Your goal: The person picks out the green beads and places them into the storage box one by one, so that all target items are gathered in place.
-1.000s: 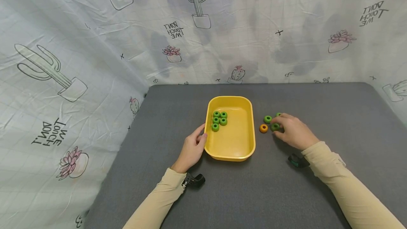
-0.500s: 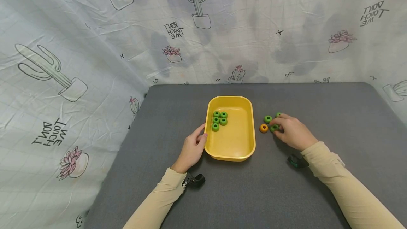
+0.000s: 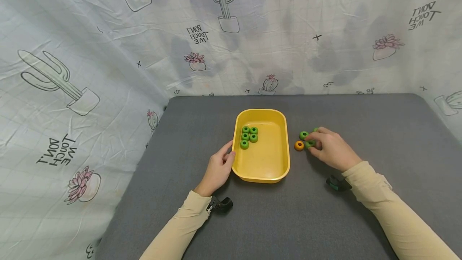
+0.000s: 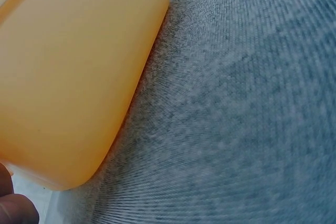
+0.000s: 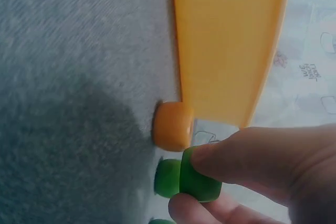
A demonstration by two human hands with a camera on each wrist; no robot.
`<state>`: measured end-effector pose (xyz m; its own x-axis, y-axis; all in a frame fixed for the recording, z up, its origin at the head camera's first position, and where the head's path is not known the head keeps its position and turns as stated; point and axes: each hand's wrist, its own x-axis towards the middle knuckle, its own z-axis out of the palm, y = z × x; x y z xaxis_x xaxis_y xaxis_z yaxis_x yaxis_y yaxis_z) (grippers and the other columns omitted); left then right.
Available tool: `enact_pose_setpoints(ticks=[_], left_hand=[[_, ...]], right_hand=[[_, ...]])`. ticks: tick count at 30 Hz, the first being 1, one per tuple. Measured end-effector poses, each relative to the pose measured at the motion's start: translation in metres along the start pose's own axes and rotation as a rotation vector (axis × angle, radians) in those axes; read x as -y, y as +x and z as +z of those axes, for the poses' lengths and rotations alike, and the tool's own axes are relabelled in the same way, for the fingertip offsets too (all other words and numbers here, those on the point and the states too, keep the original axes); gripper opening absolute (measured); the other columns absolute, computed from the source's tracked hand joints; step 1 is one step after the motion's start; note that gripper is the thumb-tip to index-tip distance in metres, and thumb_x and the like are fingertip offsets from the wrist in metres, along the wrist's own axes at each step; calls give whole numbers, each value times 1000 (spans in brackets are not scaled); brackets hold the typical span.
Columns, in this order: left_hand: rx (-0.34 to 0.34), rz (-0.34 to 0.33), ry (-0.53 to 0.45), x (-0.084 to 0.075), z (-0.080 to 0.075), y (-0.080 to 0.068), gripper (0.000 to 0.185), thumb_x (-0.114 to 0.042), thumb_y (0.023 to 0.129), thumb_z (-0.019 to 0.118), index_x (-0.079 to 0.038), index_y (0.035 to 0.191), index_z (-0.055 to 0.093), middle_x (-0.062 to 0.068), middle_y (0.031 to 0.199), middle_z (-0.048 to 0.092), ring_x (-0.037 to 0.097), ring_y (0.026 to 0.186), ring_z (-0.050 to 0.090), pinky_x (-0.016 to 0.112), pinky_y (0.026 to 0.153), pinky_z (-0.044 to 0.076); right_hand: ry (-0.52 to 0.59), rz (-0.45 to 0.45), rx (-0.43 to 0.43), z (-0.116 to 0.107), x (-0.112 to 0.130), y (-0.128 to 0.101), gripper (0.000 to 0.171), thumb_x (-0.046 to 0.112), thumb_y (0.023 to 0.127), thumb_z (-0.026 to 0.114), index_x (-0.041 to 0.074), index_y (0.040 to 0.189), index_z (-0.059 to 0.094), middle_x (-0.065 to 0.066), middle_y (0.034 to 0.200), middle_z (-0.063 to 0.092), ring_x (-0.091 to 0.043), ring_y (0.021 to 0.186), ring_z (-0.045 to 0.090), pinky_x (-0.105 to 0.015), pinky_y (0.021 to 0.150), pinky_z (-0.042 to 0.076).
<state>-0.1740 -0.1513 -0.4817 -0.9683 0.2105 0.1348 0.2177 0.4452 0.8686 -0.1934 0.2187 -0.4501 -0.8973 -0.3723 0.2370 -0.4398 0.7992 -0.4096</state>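
Note:
A yellow tray (image 3: pixel 281 159) sits mid-table and holds several green rings (image 3: pixel 249 136) in its far left corner. My left hand (image 3: pixel 229 152) grips the tray's left rim; in the left wrist view only a fingertip (image 4: pixel 16 209) shows beside the tray wall (image 4: pixel 68 77). Just right of the tray, my right hand (image 3: pixel 315 143) pinches a green ring (image 3: pixel 308 144) between thumb and fingers. That green ring (image 5: pixel 198 181) looks tilted on edge in the right wrist view. An orange ring (image 3: pixel 299 145) lies next to it, and a second green ring (image 3: pixel 304 135) lies just behind.
A third green ring (image 3: pixel 316 130) peeks out behind my right hand's fingers. The grey table (image 3: pixel 325 220) is walled by a cactus-print cloth (image 3: pixel 108 51) at the back and left. The tray's outer wall (image 5: pixel 231 45) stands close to the orange ring (image 5: pixel 173 126).
My right hand's fingers have closed round the green ring and drawn it slightly left, toward the orange ring. The left hand and tray have not moved.

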Motion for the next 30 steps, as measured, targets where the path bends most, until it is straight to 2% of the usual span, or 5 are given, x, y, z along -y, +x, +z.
enact_pose_setpoints(ticks=[13,22,30], left_hand=[[8,-8,-4,-2,1,0,47,-18,111,51,-7,157,47,-3,68,50,8,58,44,22,59,37],[-2,-7,-10,0,0,-1,47,-18,111,51,-6,156,48,-3,68,50,8,58,45,22,59,37],[2,3,-19,0,-1,-1,47,-18,111,51,-6,156,47,-2,68,50,8,57,45,22,59,38]], right_hand=[[40,-46,-97,-18,22,-1,28,0,87,79,4,115,75,-4,104,64,-19,82,59,-27,61,46],[104,-74,-93,-21,46,9,26,4,89,80,7,115,75,-3,107,65,-19,85,62,-31,67,52],[182,-114,-81,-18,66,24,26,4,91,79,9,116,75,-3,106,65,-20,84,61,-27,63,49]])
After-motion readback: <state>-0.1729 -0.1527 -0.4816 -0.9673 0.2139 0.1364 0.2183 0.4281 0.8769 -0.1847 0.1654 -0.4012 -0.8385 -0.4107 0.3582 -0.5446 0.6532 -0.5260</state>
